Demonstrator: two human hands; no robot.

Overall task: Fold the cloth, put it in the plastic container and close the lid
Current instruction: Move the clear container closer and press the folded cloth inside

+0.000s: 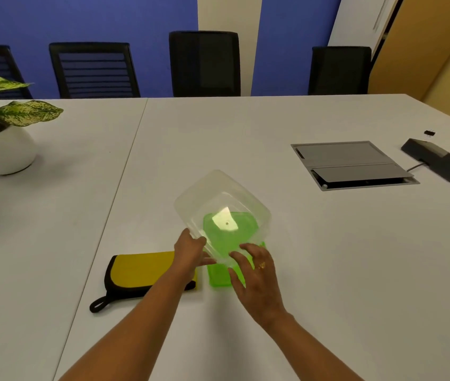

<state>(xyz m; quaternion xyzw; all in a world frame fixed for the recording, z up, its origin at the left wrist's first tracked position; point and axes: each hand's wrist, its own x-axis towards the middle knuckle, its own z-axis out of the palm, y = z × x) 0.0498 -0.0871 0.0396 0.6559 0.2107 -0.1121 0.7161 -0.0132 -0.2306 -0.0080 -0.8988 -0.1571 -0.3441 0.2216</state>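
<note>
Left hand grip holds tilted clear container; right hand grip wide, half hiding green lid

Meeting room: table, office chairs

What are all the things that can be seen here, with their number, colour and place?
table: one, white, fills the view
chairs: four, black, behind the table
plant: one, green, in a white pot, far left
hatch: one, grey, in the table, right
devices: at least two, black, far right
cloth: one, yellow with black edge, left of the lid
lid: one, green, on the table under the container
container: one, clear, tilted, above the lid
left hand: grips the container's rim
right hand: touches the container's near corner
</note>
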